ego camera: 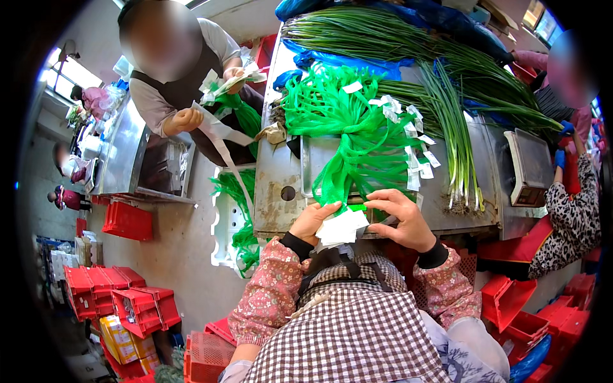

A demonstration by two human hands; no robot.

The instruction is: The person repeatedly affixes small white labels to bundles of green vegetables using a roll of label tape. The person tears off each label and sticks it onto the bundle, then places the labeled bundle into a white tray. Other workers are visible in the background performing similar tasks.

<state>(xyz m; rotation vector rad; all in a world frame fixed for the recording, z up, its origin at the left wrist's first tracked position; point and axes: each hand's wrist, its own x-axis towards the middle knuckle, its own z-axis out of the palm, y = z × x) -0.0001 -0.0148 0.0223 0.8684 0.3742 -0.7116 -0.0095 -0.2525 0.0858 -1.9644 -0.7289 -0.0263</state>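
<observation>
My left hand [309,223] pinches the gathered end of a bunch of green mesh bags [335,186], where a fan of white paper labels [342,229] hangs off it. My right hand [401,220] is just to the right of these labels, thumb and fingers apart, with nothing clearly held. In front of me a large pile of green mesh strips [335,103] spreads over a metal tray [318,151]. White tags [413,160] stick out along the pile's right side. Part of a scale with a lit green display [357,208] is mostly hidden behind my hands.
Long green onions [457,143] lie on the steel table [282,215]. A bench scale [531,167] stands to the right, beside a co-worker with blue gloves [560,158]. Across the left corner another person [177,91] holds mesh and a label strip [222,148]. Red crates [127,220] sit on the floor.
</observation>
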